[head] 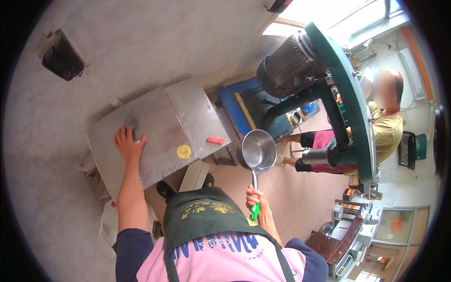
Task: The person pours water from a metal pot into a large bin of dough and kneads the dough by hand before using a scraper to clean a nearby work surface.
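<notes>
My right hand [256,201] grips the handle of a stainless steel saucepan [260,151]. A bright green hook-shaped end sticks out below my fist. The pan is held out over the tiled floor, its inside facing me, and I see no food in it. On the sheet-metal tabletop [158,134] my left hand [129,142] rests with its fingers spread, and a small pale spot shows by the thumb. A round yellow disc [184,152] bearing writing lies to the right of that hand. Farther right is a red-handled object [215,140], perhaps a folded knife.
A green drill-press-like machine with a finned motor [287,65] stands beyond the table on the right. Behind it is a person in a yellow shirt [387,130]. A brown wooden table [331,243] holds several items at lower right. A wall [141,42] borders the metal table.
</notes>
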Demonstrator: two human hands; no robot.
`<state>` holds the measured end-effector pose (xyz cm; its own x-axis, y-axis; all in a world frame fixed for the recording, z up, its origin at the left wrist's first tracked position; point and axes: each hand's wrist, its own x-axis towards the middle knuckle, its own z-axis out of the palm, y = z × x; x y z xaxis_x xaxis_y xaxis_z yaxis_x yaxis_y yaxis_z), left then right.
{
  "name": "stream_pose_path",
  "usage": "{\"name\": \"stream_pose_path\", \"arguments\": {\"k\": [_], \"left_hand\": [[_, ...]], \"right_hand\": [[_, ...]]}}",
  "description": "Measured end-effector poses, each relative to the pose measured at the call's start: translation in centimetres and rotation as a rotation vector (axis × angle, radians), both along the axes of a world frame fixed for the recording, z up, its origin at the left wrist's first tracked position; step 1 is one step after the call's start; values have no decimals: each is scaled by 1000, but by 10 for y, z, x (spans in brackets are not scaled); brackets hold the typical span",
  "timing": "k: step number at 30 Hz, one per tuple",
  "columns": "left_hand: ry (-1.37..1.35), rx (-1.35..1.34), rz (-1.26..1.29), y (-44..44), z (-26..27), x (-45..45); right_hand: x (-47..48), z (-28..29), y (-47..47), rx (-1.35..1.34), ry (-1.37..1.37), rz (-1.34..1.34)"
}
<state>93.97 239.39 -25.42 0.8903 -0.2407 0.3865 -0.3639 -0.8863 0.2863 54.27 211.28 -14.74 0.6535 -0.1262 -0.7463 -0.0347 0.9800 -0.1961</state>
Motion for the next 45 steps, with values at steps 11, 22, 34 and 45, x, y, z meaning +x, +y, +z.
{"name": "stream_pose_path", "arguments": {"k": [11, 22, 34, 45], "left_hand": [[-54, -36, -37, 0, -7, -1], [-121, -34, -51, 3, -3, -1], [-70, -4, -9, 4, -6, -4], [-76, -31, -8, 3, -9, -2]], "right_hand": [[25, 62, -15, -104, -47, 61], [45, 280, -93, -74, -667, -46], [68, 416, -164, -233, -803, -371], [30, 372, -283, 128, -900, -409]]}}
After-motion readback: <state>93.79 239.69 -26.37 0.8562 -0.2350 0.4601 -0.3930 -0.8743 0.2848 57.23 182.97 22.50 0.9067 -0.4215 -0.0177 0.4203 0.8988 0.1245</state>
